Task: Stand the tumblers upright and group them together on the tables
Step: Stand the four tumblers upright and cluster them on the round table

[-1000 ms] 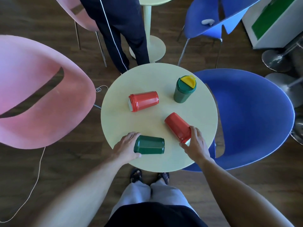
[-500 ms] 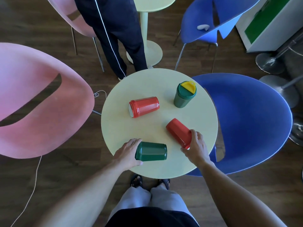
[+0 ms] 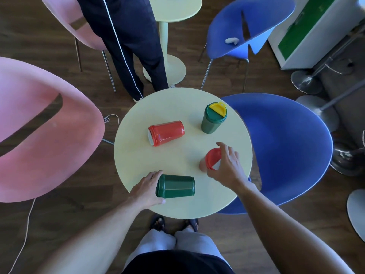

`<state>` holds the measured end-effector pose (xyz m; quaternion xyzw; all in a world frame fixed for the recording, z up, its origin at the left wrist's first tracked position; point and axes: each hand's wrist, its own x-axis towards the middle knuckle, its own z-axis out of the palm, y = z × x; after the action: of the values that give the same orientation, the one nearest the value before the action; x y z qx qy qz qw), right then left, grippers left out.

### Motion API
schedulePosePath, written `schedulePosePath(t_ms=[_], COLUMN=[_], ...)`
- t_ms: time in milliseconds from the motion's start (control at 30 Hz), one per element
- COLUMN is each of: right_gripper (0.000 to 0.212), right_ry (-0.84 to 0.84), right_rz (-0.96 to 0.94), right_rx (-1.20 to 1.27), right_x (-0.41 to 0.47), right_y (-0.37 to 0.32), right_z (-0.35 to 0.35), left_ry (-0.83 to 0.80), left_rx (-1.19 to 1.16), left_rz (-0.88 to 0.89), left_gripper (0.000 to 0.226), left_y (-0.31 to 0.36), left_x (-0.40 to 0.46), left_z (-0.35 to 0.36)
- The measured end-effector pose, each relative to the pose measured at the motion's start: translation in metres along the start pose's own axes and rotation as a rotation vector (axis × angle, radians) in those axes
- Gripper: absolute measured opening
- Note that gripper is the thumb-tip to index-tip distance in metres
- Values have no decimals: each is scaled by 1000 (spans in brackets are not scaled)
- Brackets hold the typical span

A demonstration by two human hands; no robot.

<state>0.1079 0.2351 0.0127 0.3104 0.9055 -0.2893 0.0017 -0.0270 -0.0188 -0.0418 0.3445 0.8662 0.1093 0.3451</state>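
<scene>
Several tumblers sit on a round pale-yellow table (image 3: 138, 159). A green tumbler with a yellow lid flap (image 3: 213, 118) stands upright at the back right. A red tumbler (image 3: 166, 132) lies on its side in the middle. My right hand (image 3: 227, 167) grips the lid end of a second red tumbler (image 3: 212, 158), which now stands upright near the right edge. A dark green tumbler (image 3: 175, 186) lies on its side at the front, and my left hand (image 3: 147, 189) holds its left end.
A pink chair (image 3: 39, 135) stands left of the table and a blue chair (image 3: 286, 145) right of it. A person's legs in dark trousers (image 3: 126, 46) stand behind, beside a second yellow table (image 3: 173, 8) and another blue chair (image 3: 246, 26).
My right hand has tipped the red tumbler from lying on its side to upright. My left hand stays on the green tumbler, which still lies flat.
</scene>
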Motion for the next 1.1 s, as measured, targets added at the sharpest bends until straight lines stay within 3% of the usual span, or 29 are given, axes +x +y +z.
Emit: schedulePosePath(t_ms=[400, 767, 900, 1100], right_gripper=[115, 118, 116, 112], right_ry=[-11, 16, 5, 3], right_rz=[108, 160, 179, 176], right_rx=[49, 93, 98, 104], right_x=[-13, -27, -30, -36], right_y=[2, 4, 4, 4], right_z=[-2, 3, 3, 3], left_ry=[-66, 69, 181, 169], left_rx=[-87, -210, 23, 338], left_rz=[8, 48, 161, 184], left_gripper=[108, 88, 87, 81], left_y=[-2, 16, 47, 84], left_x=[2, -8, -3, 9], left_z=[-5, -17, -38, -47])
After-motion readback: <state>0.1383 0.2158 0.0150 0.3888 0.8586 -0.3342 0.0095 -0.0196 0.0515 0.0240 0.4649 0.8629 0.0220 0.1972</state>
